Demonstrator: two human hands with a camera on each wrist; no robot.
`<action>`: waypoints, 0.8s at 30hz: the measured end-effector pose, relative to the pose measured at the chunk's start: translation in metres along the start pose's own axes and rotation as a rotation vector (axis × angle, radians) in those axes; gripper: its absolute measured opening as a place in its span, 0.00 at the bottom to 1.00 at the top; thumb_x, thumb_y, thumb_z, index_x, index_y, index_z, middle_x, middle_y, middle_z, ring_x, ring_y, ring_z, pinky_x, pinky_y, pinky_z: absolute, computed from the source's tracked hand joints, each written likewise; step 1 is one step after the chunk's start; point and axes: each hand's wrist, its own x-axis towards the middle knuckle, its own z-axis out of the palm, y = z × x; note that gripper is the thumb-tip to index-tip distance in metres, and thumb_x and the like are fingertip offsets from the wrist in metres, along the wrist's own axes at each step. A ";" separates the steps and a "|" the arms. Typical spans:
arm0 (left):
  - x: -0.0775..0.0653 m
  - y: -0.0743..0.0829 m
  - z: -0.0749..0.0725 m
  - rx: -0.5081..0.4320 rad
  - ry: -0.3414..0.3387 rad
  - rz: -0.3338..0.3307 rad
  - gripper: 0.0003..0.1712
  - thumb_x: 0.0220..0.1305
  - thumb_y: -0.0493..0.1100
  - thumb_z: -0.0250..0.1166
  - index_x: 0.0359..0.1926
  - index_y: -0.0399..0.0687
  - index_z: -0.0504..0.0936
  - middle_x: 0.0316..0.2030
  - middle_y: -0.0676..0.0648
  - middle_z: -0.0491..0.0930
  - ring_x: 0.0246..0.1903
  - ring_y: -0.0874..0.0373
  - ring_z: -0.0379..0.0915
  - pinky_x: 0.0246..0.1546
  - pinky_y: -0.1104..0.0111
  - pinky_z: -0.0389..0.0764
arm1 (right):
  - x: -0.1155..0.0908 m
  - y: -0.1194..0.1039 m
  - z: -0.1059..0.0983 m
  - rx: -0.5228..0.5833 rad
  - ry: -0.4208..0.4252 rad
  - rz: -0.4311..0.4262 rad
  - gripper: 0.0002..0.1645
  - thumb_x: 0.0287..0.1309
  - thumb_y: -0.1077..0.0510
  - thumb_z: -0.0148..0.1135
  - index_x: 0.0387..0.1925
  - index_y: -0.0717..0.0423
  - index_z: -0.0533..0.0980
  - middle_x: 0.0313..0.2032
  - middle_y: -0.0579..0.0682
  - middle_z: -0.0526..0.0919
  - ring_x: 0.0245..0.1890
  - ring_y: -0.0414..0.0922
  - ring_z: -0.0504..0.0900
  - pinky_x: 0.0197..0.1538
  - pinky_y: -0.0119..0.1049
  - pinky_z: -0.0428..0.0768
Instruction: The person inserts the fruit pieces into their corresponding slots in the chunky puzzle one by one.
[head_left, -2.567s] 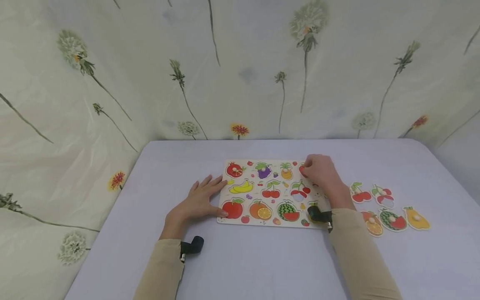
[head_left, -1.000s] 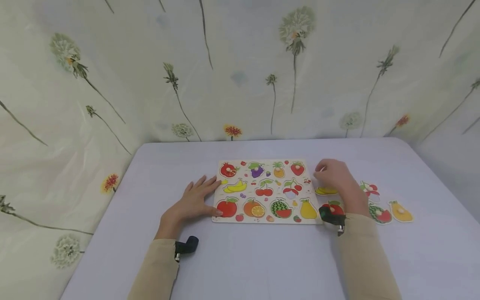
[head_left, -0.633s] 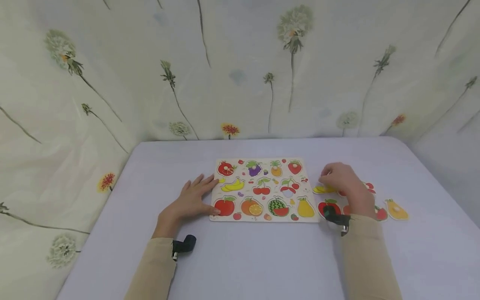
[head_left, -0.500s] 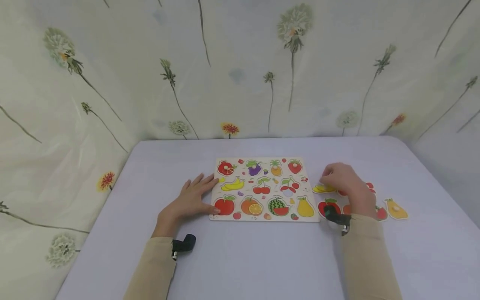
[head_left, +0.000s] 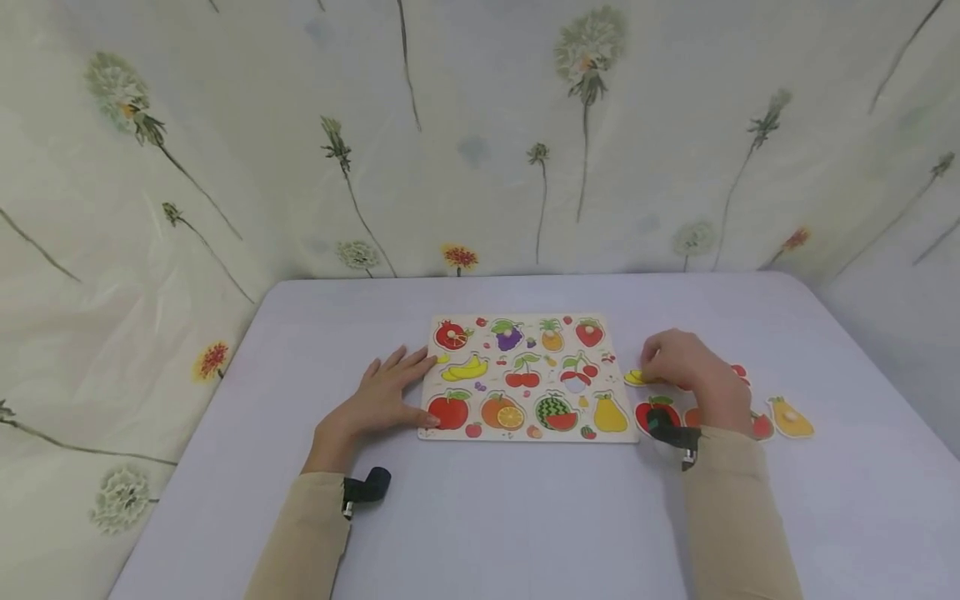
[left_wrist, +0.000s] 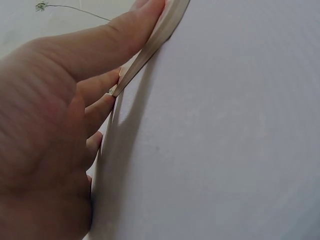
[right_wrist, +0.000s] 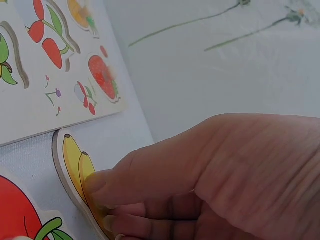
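Observation:
A fruit puzzle board (head_left: 525, 436) lies on the table. Pomegranate, grapes, pineapple and strawberry (head_left: 590, 333) pieces with knobs sit in its top row; the banana, cherry, apple, orange, watermelon and pear places below show no knobs. My left hand (head_left: 378, 400) rests at the board's left edge, fingers spread, thumb on the lower left corner. Just right of the board, my right hand (head_left: 693, 367) pinches a banana piece (right_wrist: 74, 160) between thumb and fingers; they cover its middle. The banana piece lies low over the table, close to the board's edge.
Loose pieces lie right of the board: an apple (head_left: 647, 417) below the banana, and an orange (head_left: 692, 419), a watermelon (head_left: 763, 427) and cherries (head_left: 741, 372) partly hidden by my right hand and wrist. A pear (head_left: 792, 418) lies farthest right. A flowered curtain (head_left: 480, 167) hangs behind the table.
My right hand has left the strawberry piece at the board's top right, moved right and down, and taken hold of the banana piece. My left hand has stayed at the board's edge.

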 end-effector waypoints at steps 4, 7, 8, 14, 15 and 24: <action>0.000 0.001 -0.001 -0.010 -0.007 0.003 0.60 0.45 0.65 0.75 0.77 0.63 0.56 0.79 0.53 0.50 0.80 0.47 0.32 0.77 0.41 0.33 | -0.002 -0.001 0.000 0.005 -0.008 0.015 0.09 0.62 0.54 0.62 0.38 0.56 0.80 0.37 0.55 0.76 0.43 0.52 0.72 0.38 0.38 0.73; 0.001 0.001 0.000 -0.012 -0.012 0.003 0.60 0.46 0.65 0.75 0.77 0.63 0.57 0.79 0.53 0.50 0.80 0.47 0.32 0.77 0.41 0.33 | -0.002 -0.001 0.001 0.010 -0.008 0.016 0.09 0.62 0.54 0.63 0.38 0.56 0.80 0.38 0.56 0.76 0.43 0.53 0.72 0.38 0.38 0.73; 0.001 0.001 0.000 -0.010 -0.015 0.004 0.60 0.46 0.65 0.75 0.77 0.63 0.56 0.79 0.53 0.50 0.80 0.47 0.32 0.77 0.41 0.33 | -0.003 0.000 0.001 0.011 -0.008 0.016 0.09 0.62 0.54 0.63 0.38 0.56 0.80 0.38 0.55 0.76 0.43 0.53 0.72 0.38 0.38 0.73; 0.002 0.001 -0.003 -0.010 -0.037 0.009 0.61 0.45 0.65 0.75 0.77 0.64 0.55 0.79 0.54 0.48 0.80 0.48 0.31 0.77 0.42 0.32 | -0.004 0.001 0.001 0.009 -0.008 0.013 0.08 0.62 0.55 0.62 0.38 0.56 0.80 0.36 0.55 0.76 0.42 0.52 0.72 0.37 0.37 0.73; 0.002 0.001 -0.003 -0.010 -0.040 0.011 0.61 0.45 0.65 0.75 0.77 0.64 0.55 0.79 0.54 0.48 0.80 0.48 0.30 0.77 0.42 0.32 | -0.004 0.001 0.001 0.003 -0.006 0.011 0.08 0.62 0.55 0.62 0.37 0.56 0.80 0.36 0.55 0.76 0.41 0.52 0.72 0.37 0.37 0.73; 0.000 0.000 -0.005 -0.014 -0.045 0.008 0.62 0.44 0.66 0.75 0.78 0.63 0.54 0.79 0.53 0.48 0.80 0.48 0.30 0.78 0.43 0.33 | -0.004 -0.004 -0.002 -0.011 0.019 -0.019 0.08 0.62 0.55 0.62 0.36 0.56 0.79 0.35 0.54 0.76 0.40 0.51 0.72 0.35 0.37 0.73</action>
